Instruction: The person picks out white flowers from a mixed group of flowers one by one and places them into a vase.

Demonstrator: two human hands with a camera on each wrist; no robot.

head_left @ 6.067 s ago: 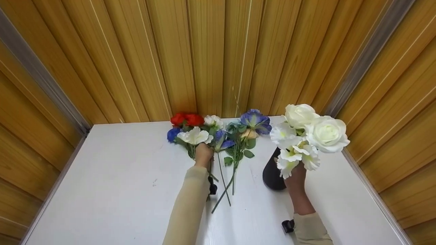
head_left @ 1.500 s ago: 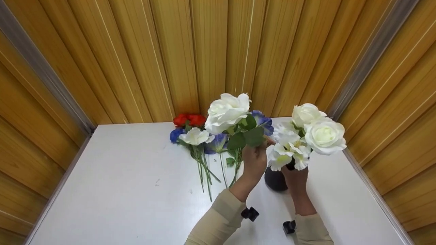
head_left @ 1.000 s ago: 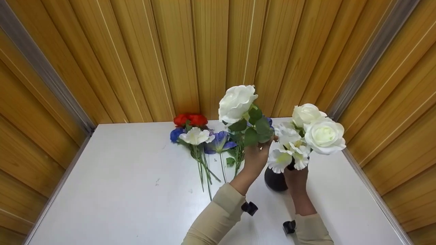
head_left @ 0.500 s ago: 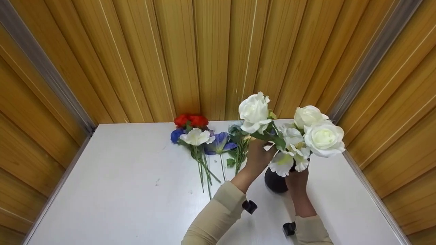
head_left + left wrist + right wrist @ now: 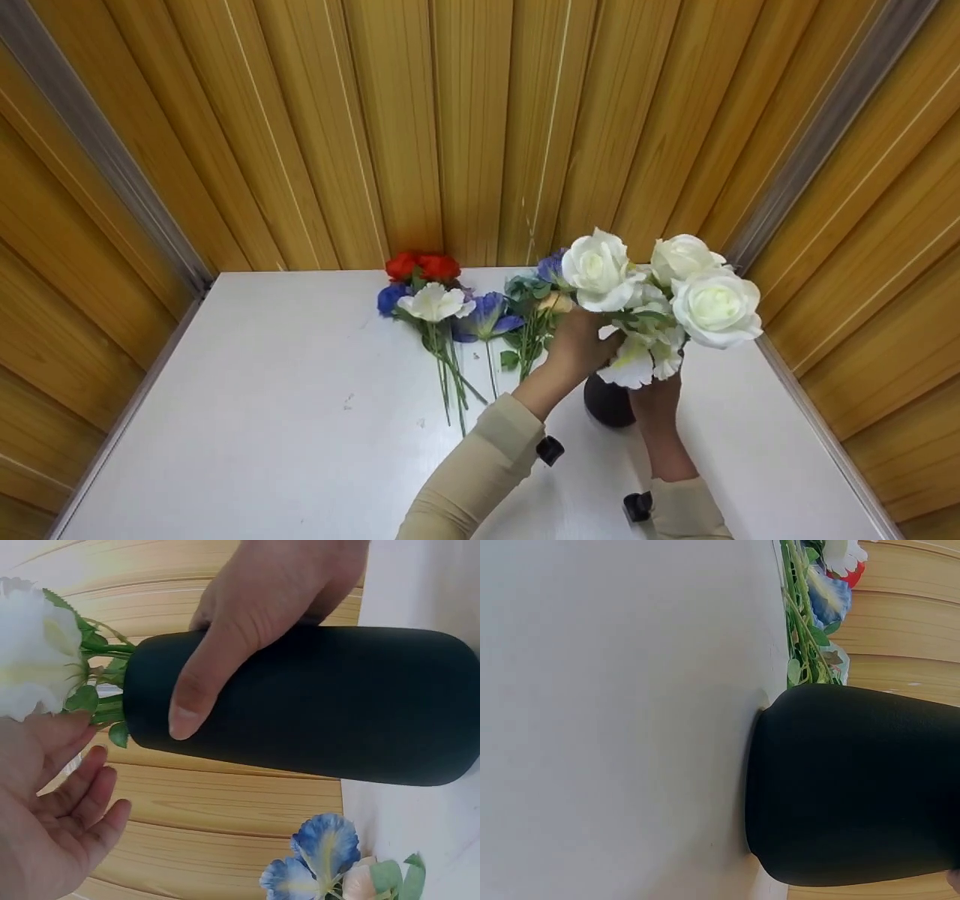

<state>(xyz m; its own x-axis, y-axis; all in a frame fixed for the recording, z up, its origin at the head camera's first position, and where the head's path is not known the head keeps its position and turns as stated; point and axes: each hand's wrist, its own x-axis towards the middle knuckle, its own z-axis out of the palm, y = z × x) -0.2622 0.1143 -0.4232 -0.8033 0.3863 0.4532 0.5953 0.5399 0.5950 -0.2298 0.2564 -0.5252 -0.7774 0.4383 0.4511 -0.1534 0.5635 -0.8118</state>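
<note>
A black vase (image 5: 609,405) stands upright on the white table, seen large in the left wrist view and, by its base, in the right wrist view. My right hand (image 5: 270,600) grips it near the neck, thumb across the front. White roses and ruffled white flowers (image 5: 628,364) rise from its mouth. My left hand (image 5: 577,345) pinches the stem of another white rose (image 5: 598,270) just above the mouth, its other fingers loosely curled. Green stems (image 5: 111,709) run into the vase; their lower ends are hidden inside.
Left of the vase lie red flowers (image 5: 422,266), a blue flower (image 5: 390,298), a white flower (image 5: 435,301), a purple-blue flower (image 5: 487,319) and a peach flower (image 5: 555,302), stems pointing frontward. Wood-look panels (image 5: 472,135) border the table (image 5: 285,420) at the back and sides.
My left hand, earlier among the lying flowers, has lifted a white rose, carried it right and lowered it to the vase mouth. My right hand has stayed on the vase.
</note>
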